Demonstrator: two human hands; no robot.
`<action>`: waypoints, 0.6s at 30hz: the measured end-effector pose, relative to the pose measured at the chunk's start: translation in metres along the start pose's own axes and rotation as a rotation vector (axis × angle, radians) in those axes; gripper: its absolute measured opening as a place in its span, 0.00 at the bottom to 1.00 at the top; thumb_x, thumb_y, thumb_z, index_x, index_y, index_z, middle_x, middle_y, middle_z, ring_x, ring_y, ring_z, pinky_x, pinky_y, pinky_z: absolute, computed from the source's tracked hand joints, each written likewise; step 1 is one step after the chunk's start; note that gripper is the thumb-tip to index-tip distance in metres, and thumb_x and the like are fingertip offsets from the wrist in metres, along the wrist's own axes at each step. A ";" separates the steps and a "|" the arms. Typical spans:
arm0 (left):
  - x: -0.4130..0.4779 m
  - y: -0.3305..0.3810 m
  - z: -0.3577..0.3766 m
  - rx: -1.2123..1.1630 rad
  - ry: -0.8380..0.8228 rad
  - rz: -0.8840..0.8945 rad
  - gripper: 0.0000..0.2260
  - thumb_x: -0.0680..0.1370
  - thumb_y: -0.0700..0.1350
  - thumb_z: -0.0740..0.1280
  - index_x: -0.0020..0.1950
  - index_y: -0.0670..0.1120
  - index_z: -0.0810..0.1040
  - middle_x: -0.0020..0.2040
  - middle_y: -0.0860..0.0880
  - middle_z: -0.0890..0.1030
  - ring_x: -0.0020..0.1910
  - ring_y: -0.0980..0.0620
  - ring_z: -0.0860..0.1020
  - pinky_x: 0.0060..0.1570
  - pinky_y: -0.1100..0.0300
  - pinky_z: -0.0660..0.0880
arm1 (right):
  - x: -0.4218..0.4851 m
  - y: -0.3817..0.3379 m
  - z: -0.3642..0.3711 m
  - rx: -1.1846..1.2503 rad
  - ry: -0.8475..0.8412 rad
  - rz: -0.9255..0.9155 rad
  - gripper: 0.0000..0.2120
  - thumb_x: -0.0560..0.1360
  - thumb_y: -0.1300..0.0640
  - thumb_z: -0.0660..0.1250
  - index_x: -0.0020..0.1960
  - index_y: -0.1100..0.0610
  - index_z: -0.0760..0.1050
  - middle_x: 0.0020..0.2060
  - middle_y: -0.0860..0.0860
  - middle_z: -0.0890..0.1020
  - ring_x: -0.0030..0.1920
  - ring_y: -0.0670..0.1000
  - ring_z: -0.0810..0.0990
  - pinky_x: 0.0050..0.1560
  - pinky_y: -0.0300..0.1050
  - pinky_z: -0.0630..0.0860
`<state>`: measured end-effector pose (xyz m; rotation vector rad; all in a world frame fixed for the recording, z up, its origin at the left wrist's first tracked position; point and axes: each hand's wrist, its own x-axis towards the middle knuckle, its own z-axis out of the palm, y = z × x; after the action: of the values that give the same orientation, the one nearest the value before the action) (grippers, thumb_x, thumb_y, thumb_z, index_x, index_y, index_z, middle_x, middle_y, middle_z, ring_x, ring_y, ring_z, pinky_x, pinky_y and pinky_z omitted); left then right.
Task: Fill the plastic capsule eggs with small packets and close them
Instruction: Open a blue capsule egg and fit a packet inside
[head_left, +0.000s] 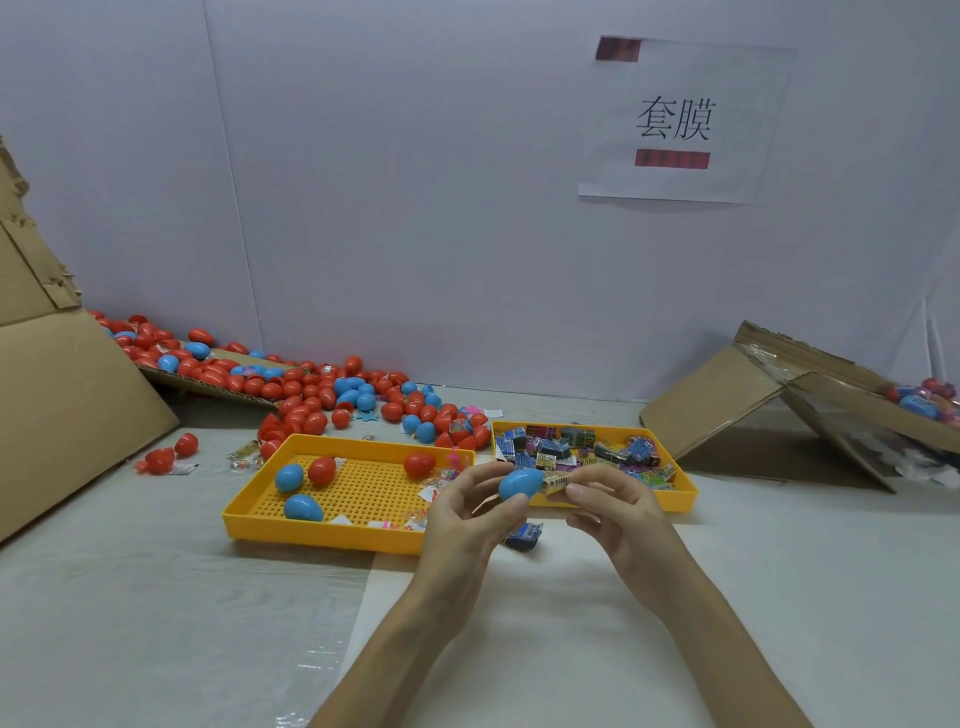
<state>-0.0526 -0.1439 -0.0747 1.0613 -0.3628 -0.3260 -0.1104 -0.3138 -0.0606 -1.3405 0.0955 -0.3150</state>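
I see the left hand (457, 514) gripping a blue egg (521, 484) and the right hand (618, 514) pinching a packet (557, 482) against it, above the middle of the desk (156, 597). Two yellow trays (322, 535) sit behind. A paper sign (675, 124) hangs on the white wall (389, 182).

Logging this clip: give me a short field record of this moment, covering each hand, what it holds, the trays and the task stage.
left hand: grips blue egg
right hand: pinches packet at the egg's right end
stage: packet seems partly in; egg not yet closed
left tray: two blue eggs, two red eggs, a few small wrappers
right tray: heaped packets
table: stray packet below the hands
background: egg pile, red and blue, behind the trays
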 end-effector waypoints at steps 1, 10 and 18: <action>0.000 0.000 0.000 0.003 -0.006 0.002 0.19 0.66 0.43 0.77 0.57 0.47 0.83 0.51 0.49 0.86 0.56 0.46 0.83 0.50 0.59 0.80 | 0.000 0.000 0.000 0.018 0.006 -0.001 0.03 0.66 0.58 0.74 0.39 0.52 0.83 0.44 0.56 0.84 0.47 0.50 0.85 0.46 0.43 0.76; 0.002 -0.003 -0.002 0.058 -0.007 0.018 0.15 0.74 0.31 0.73 0.53 0.50 0.85 0.50 0.51 0.86 0.53 0.51 0.84 0.48 0.61 0.80 | 0.000 0.000 0.000 -0.026 0.004 -0.037 0.04 0.66 0.60 0.73 0.40 0.55 0.85 0.44 0.56 0.84 0.47 0.51 0.84 0.44 0.43 0.77; 0.003 -0.005 -0.003 0.136 0.023 0.041 0.12 0.73 0.38 0.76 0.50 0.54 0.87 0.50 0.54 0.86 0.49 0.49 0.85 0.42 0.61 0.80 | 0.003 0.006 -0.001 -0.186 -0.015 -0.123 0.11 0.75 0.69 0.68 0.42 0.57 0.86 0.47 0.55 0.86 0.45 0.49 0.83 0.43 0.41 0.79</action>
<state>-0.0490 -0.1455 -0.0799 1.1886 -0.3905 -0.2548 -0.1069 -0.3141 -0.0667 -1.5362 0.0300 -0.4076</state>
